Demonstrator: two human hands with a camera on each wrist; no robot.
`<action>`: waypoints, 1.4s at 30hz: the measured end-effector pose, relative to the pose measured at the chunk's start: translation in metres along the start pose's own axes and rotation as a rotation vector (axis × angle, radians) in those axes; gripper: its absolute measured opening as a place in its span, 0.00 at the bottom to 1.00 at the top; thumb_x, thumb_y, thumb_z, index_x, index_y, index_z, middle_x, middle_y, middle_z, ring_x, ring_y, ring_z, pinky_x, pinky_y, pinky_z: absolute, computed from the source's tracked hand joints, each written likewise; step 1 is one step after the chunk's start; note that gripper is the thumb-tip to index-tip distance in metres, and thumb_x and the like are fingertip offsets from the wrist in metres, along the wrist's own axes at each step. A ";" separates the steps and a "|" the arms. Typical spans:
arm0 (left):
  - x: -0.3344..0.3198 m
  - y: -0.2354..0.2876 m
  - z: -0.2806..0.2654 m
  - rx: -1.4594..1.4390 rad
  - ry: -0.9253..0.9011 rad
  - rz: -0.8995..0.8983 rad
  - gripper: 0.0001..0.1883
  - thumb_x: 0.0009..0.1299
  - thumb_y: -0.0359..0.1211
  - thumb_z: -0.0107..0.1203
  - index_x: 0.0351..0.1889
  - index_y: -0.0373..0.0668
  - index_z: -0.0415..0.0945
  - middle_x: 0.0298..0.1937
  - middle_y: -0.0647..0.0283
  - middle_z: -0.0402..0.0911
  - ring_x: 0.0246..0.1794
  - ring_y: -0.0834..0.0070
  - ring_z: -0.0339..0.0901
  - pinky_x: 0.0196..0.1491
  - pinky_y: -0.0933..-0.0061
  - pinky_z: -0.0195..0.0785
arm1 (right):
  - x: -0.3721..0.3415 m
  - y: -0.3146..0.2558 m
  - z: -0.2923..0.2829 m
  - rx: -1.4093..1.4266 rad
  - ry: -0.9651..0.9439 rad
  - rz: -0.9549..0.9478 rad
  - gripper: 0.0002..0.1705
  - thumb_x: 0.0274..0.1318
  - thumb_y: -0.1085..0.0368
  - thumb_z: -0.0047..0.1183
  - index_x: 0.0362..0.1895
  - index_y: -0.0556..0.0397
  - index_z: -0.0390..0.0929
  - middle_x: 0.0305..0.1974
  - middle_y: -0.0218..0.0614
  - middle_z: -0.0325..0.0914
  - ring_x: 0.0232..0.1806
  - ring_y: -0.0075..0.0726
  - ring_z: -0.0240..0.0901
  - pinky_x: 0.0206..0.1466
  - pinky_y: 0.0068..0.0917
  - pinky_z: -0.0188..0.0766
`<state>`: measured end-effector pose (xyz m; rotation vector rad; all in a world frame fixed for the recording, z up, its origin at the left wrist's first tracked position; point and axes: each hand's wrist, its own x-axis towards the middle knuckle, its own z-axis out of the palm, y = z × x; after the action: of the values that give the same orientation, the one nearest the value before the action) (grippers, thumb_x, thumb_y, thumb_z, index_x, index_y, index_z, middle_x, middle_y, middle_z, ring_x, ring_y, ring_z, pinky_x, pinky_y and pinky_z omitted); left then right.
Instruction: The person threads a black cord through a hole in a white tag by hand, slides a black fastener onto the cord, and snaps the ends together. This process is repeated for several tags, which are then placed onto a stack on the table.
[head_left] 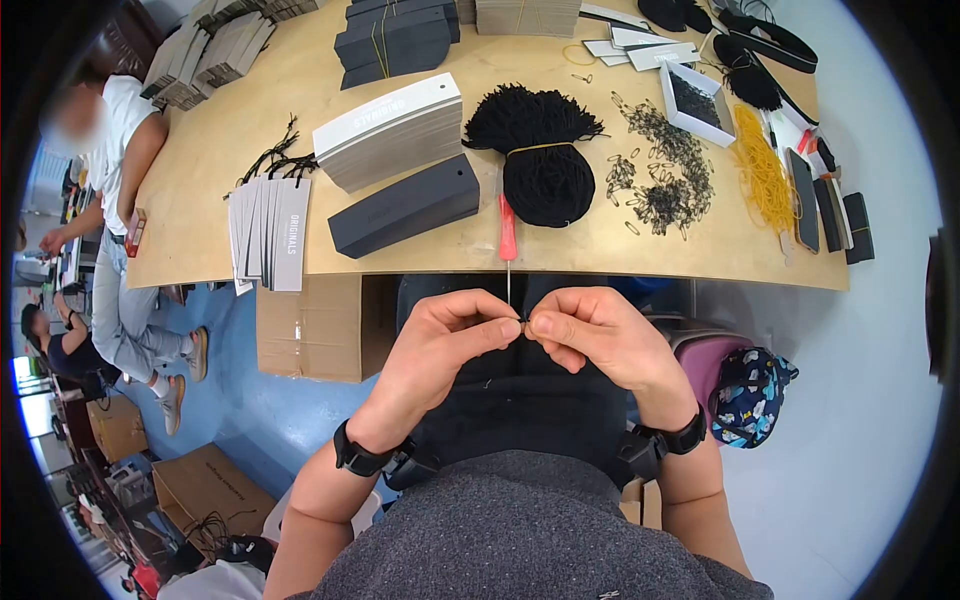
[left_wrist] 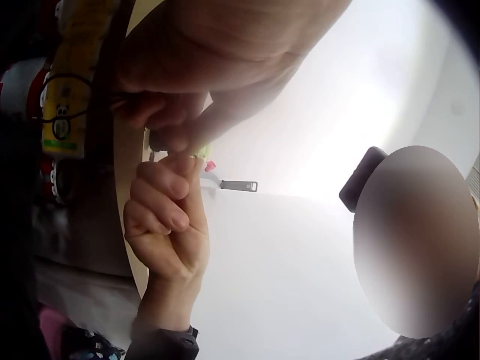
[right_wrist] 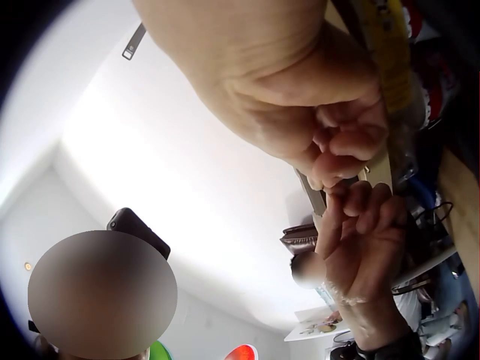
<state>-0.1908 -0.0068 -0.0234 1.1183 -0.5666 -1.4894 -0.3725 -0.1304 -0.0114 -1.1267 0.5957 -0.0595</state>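
Observation:
My left hand (head_left: 445,335) and right hand (head_left: 610,335) meet just below the table's front edge, fingertips almost together. Between thumb and fingers each pinches a thin black cord (left_wrist: 67,97), which hangs in a loop in the left wrist view. Little of the cord shows between the fingertips in the head view; I cannot tell what else is pinched with it. Just beyond the hands, a red-handled awl (head_left: 507,235) lies with its metal shaft sticking out over the edge. A bundle of black cords (head_left: 548,185) tied with a yellow band lies behind it.
Left on the table (head_left: 190,220) are white tags (head_left: 270,235) with black cords, a white tag stack (head_left: 390,130) and a black tag stack (head_left: 405,205). Right are scattered small pins (head_left: 675,190), a white box (head_left: 697,105) and yellow bands (head_left: 762,170). A cardboard box (head_left: 310,328) stands below.

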 end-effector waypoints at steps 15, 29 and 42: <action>0.001 0.001 0.001 0.071 0.000 0.001 0.07 0.69 0.28 0.64 0.41 0.34 0.83 0.35 0.67 0.83 0.37 0.84 0.76 0.43 0.82 0.69 | -0.001 -0.003 -0.001 0.060 -0.003 0.060 0.15 0.68 0.58 0.56 0.37 0.59 0.81 0.23 0.24 0.72 0.21 0.14 0.64 0.22 0.14 0.58; 0.002 0.000 -0.004 -0.018 -0.019 -0.058 0.09 0.70 0.32 0.63 0.41 0.35 0.84 0.35 0.66 0.83 0.35 0.84 0.74 0.39 0.82 0.65 | -0.026 -0.025 0.031 -0.758 0.364 -0.351 0.13 0.56 0.69 0.63 0.45 0.55 0.77 0.36 0.39 0.77 0.31 0.37 0.80 0.34 0.30 0.75; 0.000 0.003 -0.002 -0.056 -0.054 -0.060 0.07 0.70 0.31 0.63 0.41 0.35 0.83 0.32 0.68 0.81 0.34 0.85 0.71 0.38 0.82 0.63 | -0.012 -0.014 0.032 -1.074 0.434 -0.743 0.08 0.51 0.71 0.63 0.36 0.52 0.78 0.33 0.35 0.73 0.32 0.42 0.76 0.33 0.35 0.74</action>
<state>-0.1872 -0.0072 -0.0215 1.0626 -0.5289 -1.5816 -0.3640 -0.1063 0.0150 -2.3799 0.5566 -0.7035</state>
